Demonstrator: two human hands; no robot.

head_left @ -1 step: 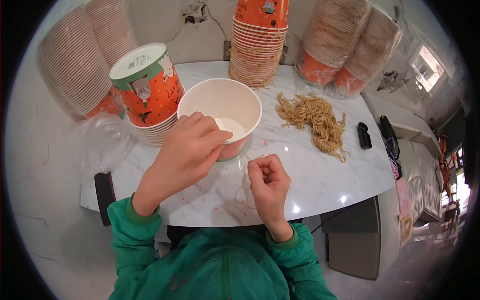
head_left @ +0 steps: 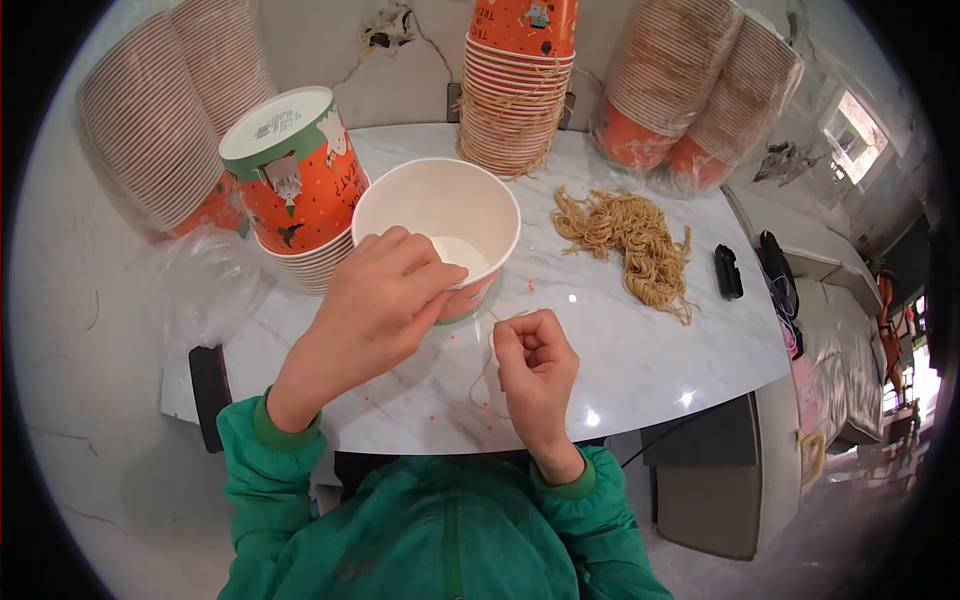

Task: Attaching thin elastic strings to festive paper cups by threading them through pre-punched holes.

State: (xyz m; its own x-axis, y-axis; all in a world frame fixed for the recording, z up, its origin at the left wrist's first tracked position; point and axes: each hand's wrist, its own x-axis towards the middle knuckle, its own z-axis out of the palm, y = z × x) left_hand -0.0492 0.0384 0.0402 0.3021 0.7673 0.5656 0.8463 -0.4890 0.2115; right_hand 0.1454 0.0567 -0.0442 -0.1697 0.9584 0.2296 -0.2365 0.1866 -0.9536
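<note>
1. As I watch remotely, the left hand grasps the near rim of a paper tub, mid-frame, fingertips over the edge.
2. Tub: open mouth up, white inside, on the marble-look table.
3. Right hand, just below frame centre: fingers clenched, thumb against index. Thin tan cord loops beside it; I can't tell if it's gripped.
4. Tan cord pile, right of centre, hands well apart from it.
5. Upside-down orange tub stack, left of centre; another stack, top centre, with tan strands on it.
6. Black object, right side.
</note>
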